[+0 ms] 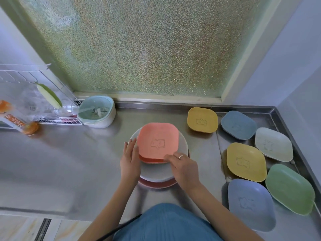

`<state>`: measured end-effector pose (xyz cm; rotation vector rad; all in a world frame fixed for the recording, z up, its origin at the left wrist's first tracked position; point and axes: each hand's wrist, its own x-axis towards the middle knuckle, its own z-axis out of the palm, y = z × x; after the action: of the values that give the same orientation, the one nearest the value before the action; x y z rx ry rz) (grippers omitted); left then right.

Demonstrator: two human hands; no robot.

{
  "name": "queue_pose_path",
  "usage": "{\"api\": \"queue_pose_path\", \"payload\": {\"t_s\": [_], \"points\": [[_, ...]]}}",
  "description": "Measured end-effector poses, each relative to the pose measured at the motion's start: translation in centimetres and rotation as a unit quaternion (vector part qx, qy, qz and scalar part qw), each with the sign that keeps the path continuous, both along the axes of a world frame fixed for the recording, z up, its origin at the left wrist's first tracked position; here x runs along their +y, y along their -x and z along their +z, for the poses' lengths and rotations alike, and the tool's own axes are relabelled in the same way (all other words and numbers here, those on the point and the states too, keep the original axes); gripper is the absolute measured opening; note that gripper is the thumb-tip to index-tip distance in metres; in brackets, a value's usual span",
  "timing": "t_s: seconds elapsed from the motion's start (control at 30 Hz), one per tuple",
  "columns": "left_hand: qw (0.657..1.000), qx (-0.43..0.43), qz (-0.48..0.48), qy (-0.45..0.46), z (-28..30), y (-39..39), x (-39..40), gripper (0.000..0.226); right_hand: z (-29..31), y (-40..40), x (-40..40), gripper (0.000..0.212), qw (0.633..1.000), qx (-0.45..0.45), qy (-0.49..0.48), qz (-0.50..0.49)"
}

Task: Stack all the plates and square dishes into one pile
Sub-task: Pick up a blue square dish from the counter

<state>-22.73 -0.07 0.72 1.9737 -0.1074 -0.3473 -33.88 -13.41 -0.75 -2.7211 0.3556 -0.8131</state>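
Six square plastic dishes, among them the mustard-yellow one (202,120), are left unstacked at the right, while the salmon-pink square dish (158,140) atop the round-plate pile (182,145) is steadied by the left hand's (130,158) straight fingers and pinched by the right hand (185,166).

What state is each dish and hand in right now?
Pink square dish: top of the pile, on a second pink dish.
White round plate: under them.
Six square dishes, e.g. the near yellow one: loose, unstacked.
Left hand: open, against the pile.
Right hand: touches the pink dish's corner.
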Motion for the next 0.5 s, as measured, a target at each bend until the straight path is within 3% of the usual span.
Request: {"api": "queue_pose_path", "payload": {"t_s": [0.13,0.3,0.4,0.5], "points": [[1.000,-0.008,-0.018,-0.018,-0.2,-0.2,0.2,0.041,-0.4,0.0,-0.2,0.011,0.995,0.074,-0.059,0.039],[0.999,-0.012,-0.029,-0.024,0.2,-1.5,-0.2,0.048,1.0,-0.4,-0.7,0.041,0.990,0.036,-0.121,-0.058],[0.998,-0.002,-0.049,-0.036,0.4,-3.1,-0.8,0.050,1.6,-2.0,-1.3,0.049,0.962,0.074,-0.225,-0.135],[0.993,0.012,-0.091,-0.067,-0.3,-3.9,-1.5,0.048,1.9,-3.9,-1.5,0.056,0.928,0.164,-0.313,-0.121]]}}
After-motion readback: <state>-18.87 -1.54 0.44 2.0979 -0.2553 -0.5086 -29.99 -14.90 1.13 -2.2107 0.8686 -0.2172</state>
